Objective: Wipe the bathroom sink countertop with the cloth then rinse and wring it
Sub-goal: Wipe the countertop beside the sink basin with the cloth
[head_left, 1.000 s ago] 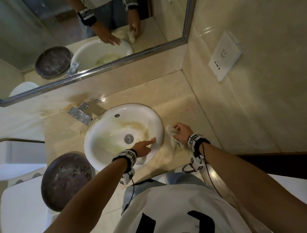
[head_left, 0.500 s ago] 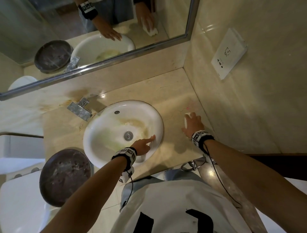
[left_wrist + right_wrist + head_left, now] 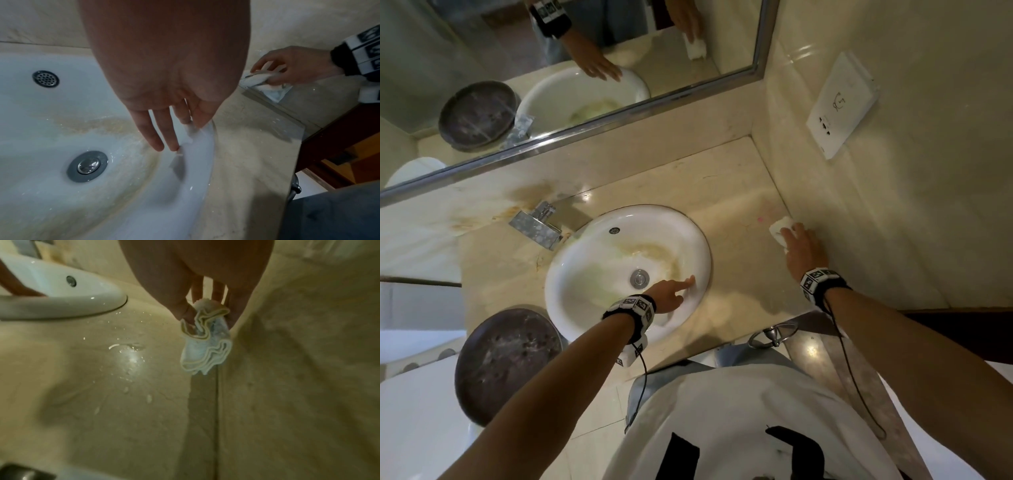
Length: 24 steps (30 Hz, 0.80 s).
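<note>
A crumpled white cloth (image 3: 781, 230) is gripped in the curled fingers of the right hand (image 3: 802, 251) and pressed to the beige marble countertop (image 3: 736, 192) at its right edge, against the side wall. The left hand (image 3: 671, 294), fingers straight and holding nothing, is rested on the white oval sink (image 3: 585, 260) rim, so unwiped countertop is judged to lie leftward and toward the back edge.

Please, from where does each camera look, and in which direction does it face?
Head: on the head, facing down at the sink and counter; both forearms and the torso show.
Left wrist: on the left wrist, facing along the left hand into the sink; its straight fingers touch the rim.
Right wrist: on the right wrist, facing along the right hand at the cloth by the wall.
All three views share the sink and cloth.
</note>
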Motion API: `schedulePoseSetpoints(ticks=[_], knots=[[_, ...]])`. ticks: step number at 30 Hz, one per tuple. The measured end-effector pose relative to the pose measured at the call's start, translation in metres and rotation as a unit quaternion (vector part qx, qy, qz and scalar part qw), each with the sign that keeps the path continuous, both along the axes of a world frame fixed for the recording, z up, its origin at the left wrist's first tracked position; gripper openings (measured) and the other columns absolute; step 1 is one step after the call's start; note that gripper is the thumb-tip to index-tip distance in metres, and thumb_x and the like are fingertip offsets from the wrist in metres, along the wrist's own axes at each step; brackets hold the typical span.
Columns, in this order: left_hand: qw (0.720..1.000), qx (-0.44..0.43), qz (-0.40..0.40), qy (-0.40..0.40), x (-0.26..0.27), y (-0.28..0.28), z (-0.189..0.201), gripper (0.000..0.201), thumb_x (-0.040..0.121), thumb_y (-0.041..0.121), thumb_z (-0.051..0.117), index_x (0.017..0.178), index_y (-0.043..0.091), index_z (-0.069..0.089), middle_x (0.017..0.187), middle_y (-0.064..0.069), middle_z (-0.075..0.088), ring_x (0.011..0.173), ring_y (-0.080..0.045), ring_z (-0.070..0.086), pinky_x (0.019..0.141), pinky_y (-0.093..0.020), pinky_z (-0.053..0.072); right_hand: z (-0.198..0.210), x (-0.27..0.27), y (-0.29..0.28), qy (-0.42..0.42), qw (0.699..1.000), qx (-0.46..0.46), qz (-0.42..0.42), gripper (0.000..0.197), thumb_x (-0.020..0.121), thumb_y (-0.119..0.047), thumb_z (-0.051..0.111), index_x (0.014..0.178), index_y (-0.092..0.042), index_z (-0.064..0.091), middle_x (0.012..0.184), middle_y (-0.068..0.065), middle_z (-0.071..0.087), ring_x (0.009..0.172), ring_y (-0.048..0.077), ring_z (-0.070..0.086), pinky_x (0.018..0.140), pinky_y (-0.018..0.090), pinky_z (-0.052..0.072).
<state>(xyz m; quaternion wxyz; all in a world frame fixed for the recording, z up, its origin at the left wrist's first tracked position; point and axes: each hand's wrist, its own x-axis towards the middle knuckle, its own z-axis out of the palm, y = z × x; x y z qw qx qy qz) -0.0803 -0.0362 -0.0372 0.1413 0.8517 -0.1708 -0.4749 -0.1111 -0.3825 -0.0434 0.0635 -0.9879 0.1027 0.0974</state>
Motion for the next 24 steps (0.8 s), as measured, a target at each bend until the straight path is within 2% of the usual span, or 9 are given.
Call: schedulePoseSetpoints(ticks=[2, 4, 6, 8, 11, 13, 16, 20, 24], knots=[[1.0, -0.001, -0.003, 0.0, 0.0, 0.001, -0.001, 0.069, 0.098, 0.007, 0.044, 0.156, 0.038, 0.024, 0.15, -0.004, 0.049, 0.127, -0.029, 0.054, 0.102, -0.03, 0.04, 0.004, -0.006, -0.007, 0.014, 0.998, -0.057, 0.018, 0.054, 0.083, 0.002, 0.067, 0.131, -0.018, 0.053, 0.145, 0.013, 0.043, 0.117, 0.037, 0.049, 0.09, 0.044, 0.05], [1.0, -0.001, -0.007, 0.002, 0.0, 0.002, -0.001, 0.069, 0.098, 0.007, 0.044, 0.156, 0.038, 0.024, 0.151, -0.002, 0.048, 0.128, -0.029, 0.054, 0.104, -0.03, 0.039, 0.001, -0.013, -0.007, 0.064, 0.99, -0.115, 0.043, 0.05, 0.093, -0.003, 0.057, 0.14, -0.018, 0.046, 0.154, 0.012, 0.034, 0.124, 0.034, 0.049, 0.096, 0.042, 0.047], [1.0, 0.001, -0.009, 0.002, -0.001, 0.003, -0.001, 0.069, 0.099, 0.007, 0.044, 0.156, 0.038, 0.023, 0.151, -0.004, 0.048, 0.128, -0.031, 0.053, 0.104, -0.03, 0.039, -0.004, -0.02, -0.004, 0.103, 0.983, -0.144, 0.042, 0.048, 0.095, -0.009, 0.056, 0.141, -0.02, 0.044, 0.154, 0.012, 0.033, 0.119, 0.032, 0.055, 0.095, 0.04, 0.051], [1.0, 0.001, -0.011, -0.001, -0.002, 0.002, 0.0, 0.068, 0.099, 0.007, 0.043, 0.157, 0.035, 0.022, 0.15, -0.006, 0.049, 0.128, -0.032, 0.053, 0.102, -0.03, 0.039, -0.012, -0.025, -0.005, 0.125, 0.986, -0.109, 0.026, 0.056, 0.091, -0.011, 0.066, 0.141, -0.019, 0.043, 0.154, 0.012, 0.033, 0.117, 0.033, 0.058, 0.095, 0.043, 0.052], [1.0, 0.001, -0.013, -0.006, -0.003, 0.0, 0.002, 0.067, 0.1, 0.007, 0.043, 0.157, 0.034, 0.021, 0.148, -0.011, 0.05, 0.128, -0.034, 0.052, 0.103, -0.033, 0.039, -0.016, -0.024, -0.017, 0.155, 0.988, -0.005, 0.002, 0.081, 0.078, -0.015, 0.082, 0.145, -0.016, 0.038, 0.159, 0.012, 0.026, 0.13, 0.037, 0.05, 0.103, 0.046, 0.048], [1.0, 0.004, -0.014, -0.005, -0.003, 0.0, 0.003, 0.067, 0.1, 0.006, 0.04, 0.158, 0.033, 0.02, 0.146, -0.014, 0.051, 0.128, -0.036, 0.052, 0.103, -0.035, 0.04, -0.013, -0.022, -0.022, 0.174, 0.984, 0.032, -0.001, 0.078, 0.079, -0.013, 0.08, 0.145, -0.014, 0.038, 0.16, 0.013, 0.024, 0.135, 0.039, 0.046, 0.106, 0.048, 0.046], [1.0, 0.002, -0.014, -0.005, -0.004, 0.001, 0.003, 0.07, 0.099, 0.002, 0.039, 0.158, 0.034, 0.019, 0.146, -0.015, 0.051, 0.128, -0.037, 0.052, 0.103, -0.036, 0.04, -0.011, -0.025, -0.024, 0.206, 0.977, 0.049, -0.014, 0.073, 0.082, -0.01, 0.075, 0.144, -0.009, 0.036, 0.156, 0.014, 0.026, 0.137, 0.038, 0.043, 0.109, 0.045, 0.042], [1.0, -0.002, -0.018, -0.006, -0.004, 0.001, 0.002, 0.07, 0.098, 0.001, 0.038, 0.158, 0.034, 0.019, 0.147, -0.014, 0.051, 0.127, -0.036, 0.052, 0.101, -0.034, 0.041, -0.012, -0.038, -0.016, 0.215, 0.974, 0.072, -0.031, 0.061, 0.083, -0.01, 0.069, 0.136, -0.008, 0.038, 0.142, 0.013, 0.034, 0.12, 0.039, 0.055, 0.098, 0.042, 0.05], [1.0, -0.006, -0.015, -0.006, -0.003, 0.001, 0.002, 0.07, 0.098, 0.001, 0.037, 0.157, 0.036, 0.022, 0.152, -0.006, 0.046, 0.126, -0.034, 0.054, 0.097, -0.032, 0.042, -0.01, -0.045, 0.007, 0.256, 0.961, 0.097, -0.045, 0.079, 0.077, -0.023, 0.08, 0.139, -0.009, 0.032, 0.139, 0.014, 0.03, 0.12, 0.038, 0.055, 0.095, 0.04, 0.05]])
